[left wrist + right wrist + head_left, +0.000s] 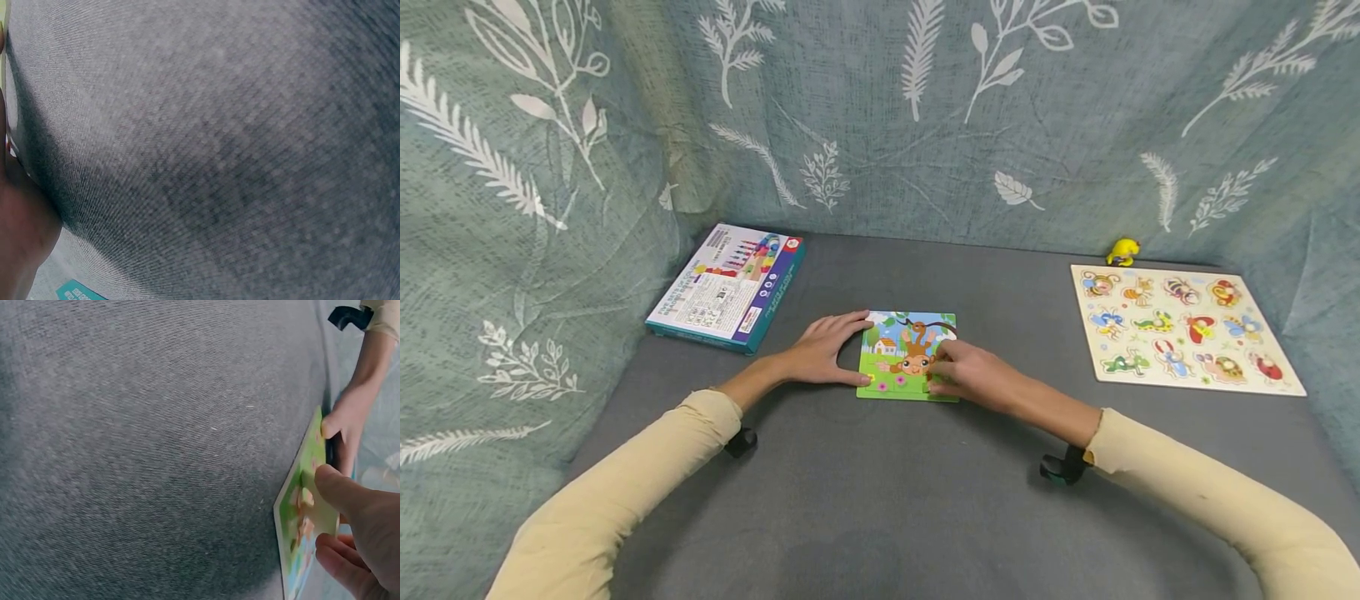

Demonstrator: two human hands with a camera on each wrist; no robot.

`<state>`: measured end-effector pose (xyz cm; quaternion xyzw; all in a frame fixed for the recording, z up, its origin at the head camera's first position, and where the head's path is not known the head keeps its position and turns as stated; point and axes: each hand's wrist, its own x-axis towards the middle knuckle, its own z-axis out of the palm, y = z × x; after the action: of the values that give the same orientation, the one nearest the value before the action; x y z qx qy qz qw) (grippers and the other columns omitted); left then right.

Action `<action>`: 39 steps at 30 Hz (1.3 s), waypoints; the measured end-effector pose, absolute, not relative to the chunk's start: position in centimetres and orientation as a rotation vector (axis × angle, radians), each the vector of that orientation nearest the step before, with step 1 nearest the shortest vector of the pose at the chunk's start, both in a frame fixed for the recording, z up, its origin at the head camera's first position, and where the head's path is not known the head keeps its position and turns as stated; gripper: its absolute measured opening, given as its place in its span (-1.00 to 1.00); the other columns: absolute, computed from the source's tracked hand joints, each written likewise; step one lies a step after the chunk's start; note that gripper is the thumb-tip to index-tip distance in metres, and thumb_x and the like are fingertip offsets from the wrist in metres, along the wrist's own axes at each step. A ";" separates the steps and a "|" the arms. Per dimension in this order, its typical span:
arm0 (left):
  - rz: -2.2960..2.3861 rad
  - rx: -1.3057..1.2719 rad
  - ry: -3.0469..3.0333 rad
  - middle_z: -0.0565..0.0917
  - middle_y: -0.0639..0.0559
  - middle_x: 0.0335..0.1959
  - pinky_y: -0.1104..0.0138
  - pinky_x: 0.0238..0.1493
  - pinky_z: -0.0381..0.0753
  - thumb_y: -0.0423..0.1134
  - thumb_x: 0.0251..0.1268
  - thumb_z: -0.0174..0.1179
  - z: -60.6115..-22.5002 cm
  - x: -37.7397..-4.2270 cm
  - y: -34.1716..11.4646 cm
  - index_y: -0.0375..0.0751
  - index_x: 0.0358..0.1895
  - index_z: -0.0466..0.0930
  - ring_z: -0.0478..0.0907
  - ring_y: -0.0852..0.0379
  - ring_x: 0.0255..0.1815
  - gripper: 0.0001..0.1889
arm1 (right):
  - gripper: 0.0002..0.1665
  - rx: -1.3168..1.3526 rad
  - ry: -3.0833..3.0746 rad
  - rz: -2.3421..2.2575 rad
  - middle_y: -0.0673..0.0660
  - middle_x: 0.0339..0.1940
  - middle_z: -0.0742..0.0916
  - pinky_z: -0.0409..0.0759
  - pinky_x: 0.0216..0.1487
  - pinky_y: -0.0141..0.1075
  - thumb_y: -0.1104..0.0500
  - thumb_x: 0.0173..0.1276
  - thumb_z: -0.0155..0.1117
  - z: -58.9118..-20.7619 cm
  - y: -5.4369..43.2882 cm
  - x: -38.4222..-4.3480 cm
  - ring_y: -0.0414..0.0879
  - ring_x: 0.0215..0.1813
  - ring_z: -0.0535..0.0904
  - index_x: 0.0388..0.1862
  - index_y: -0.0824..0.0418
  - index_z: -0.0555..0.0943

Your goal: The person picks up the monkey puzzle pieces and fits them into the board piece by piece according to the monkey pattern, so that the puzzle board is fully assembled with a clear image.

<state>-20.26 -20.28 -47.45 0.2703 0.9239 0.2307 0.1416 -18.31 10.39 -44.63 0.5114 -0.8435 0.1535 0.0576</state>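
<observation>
A square monkey jigsaw puzzle (889, 385) with a green border lies flat on the table, showing a monkey, a small house and pink flowers. My left hand (822, 350) is spread at its left side, thumb at the lower left corner and fingertips at the upper left. On the right side, my right hand (973, 375) bends over the board beside the monkey's face. In the right wrist view a thin puzzle piece (323, 515) stands tilted over the board, pinched between thumb and fingers. Only the left hand's edge (25, 219) shows in the left wrist view.
A boxed set (726, 287) with a teal side lies at the back left. At the right is a wooden insect board (1183, 329), with a small yellow toy (1123, 252) behind it. A patterned curtain (880, 125) hangs along the back of the grey table (865, 483).
</observation>
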 end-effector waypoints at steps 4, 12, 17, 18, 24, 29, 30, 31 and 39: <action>0.678 0.770 2.669 -0.02 -0.01 0.60 -0.17 0.46 -0.11 0.22 0.08 0.33 -47.4 -20.1 -20.2 0.01 0.54 0.05 -0.03 -0.15 0.57 -0.01 | -0.68 1.572 -2.536 0.395 0.08 -0.22 0.61 0.51 -0.32 -0.37 0.04 0.19 0.44 -44.5 10.3 -18.4 -0.16 -0.25 0.51 -0.12 0.17 0.75; 0.666 0.801 2.665 -0.02 -0.03 0.60 -0.17 0.46 -0.11 0.21 0.07 0.34 -47.0 -20.3 -19.7 -0.01 0.54 0.05 -0.03 -0.16 0.56 0.00 | -0.42 1.543 -2.690 0.339 0.20 0.05 0.61 0.48 -0.09 -0.12 -0.14 0.16 0.40 -44.9 12.2 -18.0 0.06 0.00 0.49 0.06 0.17 0.70; 0.637 0.806 2.671 -0.01 -0.02 0.60 -0.16 0.47 -0.09 0.22 0.08 0.33 -46.8 -20.5 -19.8 -0.02 0.54 0.05 -0.01 -0.15 0.56 -0.01 | -0.42 1.526 -2.765 0.478 0.25 0.24 0.57 0.47 0.17 0.06 -0.12 0.24 0.36 -45.1 12.5 -18.0 0.16 0.27 0.45 0.16 0.16 0.64; 0.628 0.807 2.668 -0.01 -0.03 0.60 -0.16 0.47 -0.08 0.23 0.08 0.32 -46.8 -20.4 -19.8 -0.02 0.54 0.06 -0.01 -0.15 0.56 -0.01 | -0.42 1.530 -2.779 0.490 0.25 0.26 0.56 0.46 0.19 0.07 -0.12 0.24 0.35 -45.1 12.5 -18.0 0.17 0.29 0.44 0.17 0.15 0.64; 0.699 0.769 2.654 0.01 -0.04 0.59 -0.20 0.45 -0.02 0.22 0.14 0.27 -46.4 -19.9 -19.7 -0.06 0.54 0.05 0.01 -0.17 0.56 -0.04 | -0.37 1.620 -2.827 0.471 0.29 0.34 0.50 0.40 0.27 0.13 -0.13 0.29 0.30 -44.8 12.6 -18.0 0.23 0.37 0.38 0.25 0.15 0.57; 0.699 0.815 2.699 0.06 -0.05 0.58 -0.21 0.46 -0.05 0.24 0.29 0.09 -45.2 -20.5 -19.4 -0.08 0.55 0.03 -0.01 -0.16 0.58 -0.14 | -0.23 1.610 -2.862 0.444 0.29 0.47 0.38 0.23 0.39 0.20 -0.20 0.34 0.22 -43.9 12.7 -19.3 0.27 0.50 0.22 0.41 0.17 0.40; 0.663 0.831 2.715 0.05 -0.06 0.58 -0.21 0.47 -0.09 0.27 0.32 0.04 -44.9 -20.6 -19.3 -0.08 0.55 0.03 -0.03 -0.16 0.59 -0.15 | -0.20 1.569 -2.871 0.427 0.29 0.48 0.36 0.20 0.40 0.20 -0.24 0.35 0.18 -43.7 12.7 -19.5 0.27 0.51 0.20 0.42 0.17 0.38; 0.620 0.841 2.734 0.05 -0.06 0.59 -0.21 0.48 -0.12 0.31 0.33 -0.02 -44.6 -20.7 -19.2 -0.07 0.55 0.03 -0.05 -0.16 0.59 -0.15 | -0.17 1.516 -2.878 0.410 0.28 0.49 0.35 0.18 0.41 0.21 -0.28 0.35 0.14 -43.6 12.8 -19.8 0.26 0.52 0.18 0.44 0.16 0.35; 0.381 0.877 2.806 -0.03 -0.10 0.60 -0.28 0.46 -0.25 0.66 0.11 -0.61 -43.2 -20.6 -18.4 0.05 0.56 0.00 -0.15 -0.21 0.61 0.06 | -0.13 1.352 -2.885 0.367 0.18 0.55 0.28 0.11 0.42 0.28 -0.38 0.34 0.07 -43.3 13.5 -20.4 0.24 0.56 0.10 0.48 0.05 0.31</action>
<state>-20.59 -18.39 -43.19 0.2948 0.9428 0.1281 0.0886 -20.36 13.47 -43.34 0.4212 -0.8991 0.1145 -0.0327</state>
